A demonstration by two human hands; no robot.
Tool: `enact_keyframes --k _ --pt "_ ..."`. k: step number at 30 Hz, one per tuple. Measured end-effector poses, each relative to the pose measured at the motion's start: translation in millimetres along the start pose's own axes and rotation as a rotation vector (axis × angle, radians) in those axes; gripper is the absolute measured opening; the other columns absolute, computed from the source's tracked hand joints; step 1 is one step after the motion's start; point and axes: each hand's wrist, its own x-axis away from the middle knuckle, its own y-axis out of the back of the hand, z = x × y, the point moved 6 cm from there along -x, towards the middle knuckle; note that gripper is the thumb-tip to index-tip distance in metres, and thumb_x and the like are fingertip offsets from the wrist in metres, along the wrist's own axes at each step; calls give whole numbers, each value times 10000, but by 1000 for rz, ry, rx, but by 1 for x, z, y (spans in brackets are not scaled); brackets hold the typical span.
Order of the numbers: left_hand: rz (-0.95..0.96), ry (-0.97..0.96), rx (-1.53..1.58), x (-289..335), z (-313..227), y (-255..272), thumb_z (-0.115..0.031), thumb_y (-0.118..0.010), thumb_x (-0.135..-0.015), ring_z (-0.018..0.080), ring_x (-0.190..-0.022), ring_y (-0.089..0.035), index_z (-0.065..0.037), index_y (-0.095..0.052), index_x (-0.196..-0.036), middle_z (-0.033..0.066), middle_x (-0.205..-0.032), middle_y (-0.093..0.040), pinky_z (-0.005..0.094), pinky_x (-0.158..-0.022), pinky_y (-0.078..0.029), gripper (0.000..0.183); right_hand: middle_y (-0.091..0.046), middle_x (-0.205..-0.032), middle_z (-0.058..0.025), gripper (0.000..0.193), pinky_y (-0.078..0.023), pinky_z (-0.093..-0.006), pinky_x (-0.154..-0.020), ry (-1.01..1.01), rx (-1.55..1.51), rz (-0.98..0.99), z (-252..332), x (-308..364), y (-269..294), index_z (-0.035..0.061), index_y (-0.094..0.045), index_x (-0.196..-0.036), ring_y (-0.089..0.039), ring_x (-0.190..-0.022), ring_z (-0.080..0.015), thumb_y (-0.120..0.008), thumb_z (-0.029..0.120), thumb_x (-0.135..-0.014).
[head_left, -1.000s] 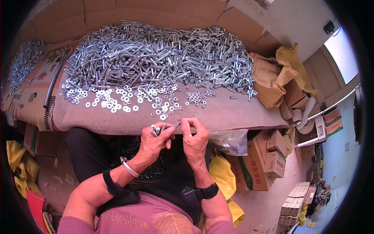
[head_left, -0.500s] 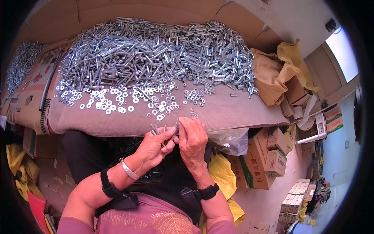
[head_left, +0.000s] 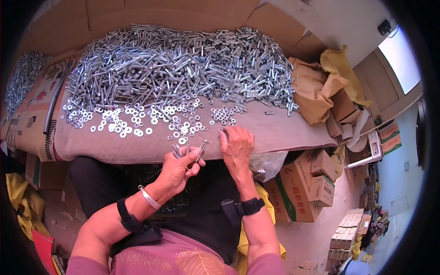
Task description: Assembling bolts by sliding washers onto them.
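My left hand [head_left: 178,170] is closed round several silver bolts [head_left: 201,147], which stick out past the thumb and fingers at the front edge of the padded surface. One bolt carries what looks like a washer near its end. My right hand [head_left: 238,145] rests over the cloth just right of them, thumb and fingertips pinched together; what is between them is too small to make out. Just beyond that hand lies a cluster of small nuts or rings [head_left: 223,115]. Flat shiny washers [head_left: 123,123] lie scattered to its left. A large heap of metal bolts and sleeves [head_left: 183,64] rises behind.
The brown cloth-covered surface [head_left: 284,130] ends just above my lap. Tan sacking [head_left: 311,91] lies at its right end. Cardboard boxes [head_left: 298,192] and a clear plastic bag [head_left: 270,165] are below on the right. A dark rod [head_left: 55,101] lies at the left.
My right hand has parted from my left and moved forward and right onto the cloth by the small rings. My left hand stays closed on the bolts, slightly lower and to the left.
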Motion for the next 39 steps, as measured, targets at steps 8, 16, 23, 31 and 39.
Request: enact_keyframes --k 8,16,23,31,39 --pt "-22 -37 -30 -9 1 -2 -159 -605 -893 77 -493 -465 3 -555 -965 93 -729 -607 171 -416 -305 184 -575 -773 -93 70 -391 -402 -809 54 41 -12 6 -3 -3 44 -610 -784 -558 -778 -270 -618 113 -782" --pt "26 -39 -78 -3 6 -8 -160 -617 -885 79 -491 -490 11 -562 -957 100 -730 -618 171 -415 -312 193 -604 -778 -68 58 -416 -363 -741 -130 -499 -43 26 23 24 41 -614 -822 -579 -734 -242 -639 66 -776" --pt "46 -209 -328 11 -8 -15 -180 -609 -894 62 -496 -510 18 -579 -987 64 -729 -622 165 -420 -318 221 -652 -827 -27 120 -462 -238 -698 -599 -1245 110 10 44 3 8 -636 -932 -583 -763 -75 -642 93 -849" --pt "37 -151 -211 7 -1 -9 -172 -612 -891 64 -484 -508 18 -585 -975 67 -720 -623 168 -412 -310 209 -664 -821 -70 158 -478 -292 -715 -496 -947 180 0 35 11 8 -641 -934 -620 -771 -146 -612 149 -867" --pt "24 -96 -115 -4 3 -10 -169 -609 -892 78 -479 -491 13 -571 -971 99 -733 -619 174 -410 -304 202 -616 -837 -108 116 -393 -403 -773 -102 -38 -11 -31 -7 -2 61 -626 -879 -575 -827 -281 -590 147 -809"
